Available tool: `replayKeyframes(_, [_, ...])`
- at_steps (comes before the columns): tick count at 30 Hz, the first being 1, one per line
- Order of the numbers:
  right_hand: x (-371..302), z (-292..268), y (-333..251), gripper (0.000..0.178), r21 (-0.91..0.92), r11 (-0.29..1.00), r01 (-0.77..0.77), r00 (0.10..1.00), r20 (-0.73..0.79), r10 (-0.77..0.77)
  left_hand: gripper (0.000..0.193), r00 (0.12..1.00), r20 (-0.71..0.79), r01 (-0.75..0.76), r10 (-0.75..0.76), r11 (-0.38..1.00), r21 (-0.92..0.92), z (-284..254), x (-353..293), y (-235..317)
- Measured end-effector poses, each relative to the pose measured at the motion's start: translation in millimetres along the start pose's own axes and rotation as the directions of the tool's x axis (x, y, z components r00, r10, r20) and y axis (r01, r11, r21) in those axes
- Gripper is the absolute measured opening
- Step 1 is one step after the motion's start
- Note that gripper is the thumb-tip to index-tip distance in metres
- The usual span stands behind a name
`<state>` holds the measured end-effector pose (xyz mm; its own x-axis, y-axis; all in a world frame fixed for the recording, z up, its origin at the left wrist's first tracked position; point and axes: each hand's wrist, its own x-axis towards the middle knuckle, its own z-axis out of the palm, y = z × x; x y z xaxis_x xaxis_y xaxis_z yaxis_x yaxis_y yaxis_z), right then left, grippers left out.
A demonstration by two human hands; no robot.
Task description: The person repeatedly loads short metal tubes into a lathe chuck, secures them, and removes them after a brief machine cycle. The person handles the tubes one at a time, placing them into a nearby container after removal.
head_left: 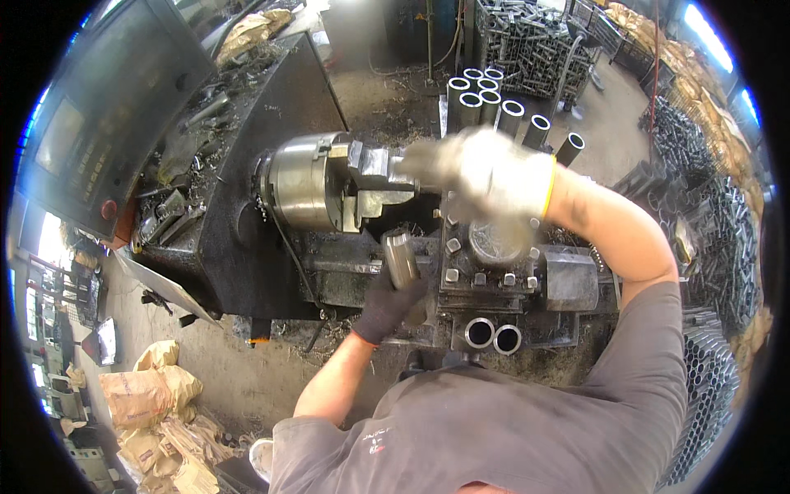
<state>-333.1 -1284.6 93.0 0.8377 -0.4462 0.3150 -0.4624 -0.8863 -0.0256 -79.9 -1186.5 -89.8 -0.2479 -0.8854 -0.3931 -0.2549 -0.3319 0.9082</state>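
Note:
My left hand (388,306), in a dark glove with an orange cuff, is closed around a shiny metal cylinder (401,260) held tilted in front of the lathe chuck. Whether that cylinder is hollow I cannot tell. The lathe chuck (300,183) is a round steel body with stepped jaws (374,165) on its right face. My right hand (492,174), in a white glove with a yellow cuff, reaches across just right of the jaws. Motion smears its fingers, and a blurred greyish shape at their tips cannot be made out. Below it sits the bolted tool post (485,276).
Several upright steel tubes (512,118) stand behind the lathe, and two tubes (492,336) stand near my body. A wire bin of metal parts (535,49) is at the back. Paper sacks (152,395) lie lower left. Stacked tubes (708,387) line the right.

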Motion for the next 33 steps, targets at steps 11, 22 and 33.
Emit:
replayKeyframes(11, [-43,14,68,0.032,-0.334,0.754,-0.565,0.707,0.275,0.652,0.053,0.806,-0.315,-0.443,0.501,0.864,0.240,-61,0,42])
replayKeyframes(22, [-83,126,125,0.038,0.056,0.814,-0.577,0.725,0.494,0.480,0.017,0.814,-0.544,-0.269,-0.204,0.697,-0.664,-138,-60,-264])
replayKeyframes(33, [-73,130,121,0.025,0.137,0.868,-0.477,0.832,0.388,0.396,0.050,0.497,-0.782,-0.512,-0.376,0.601,-0.614,-239,-113,-282])
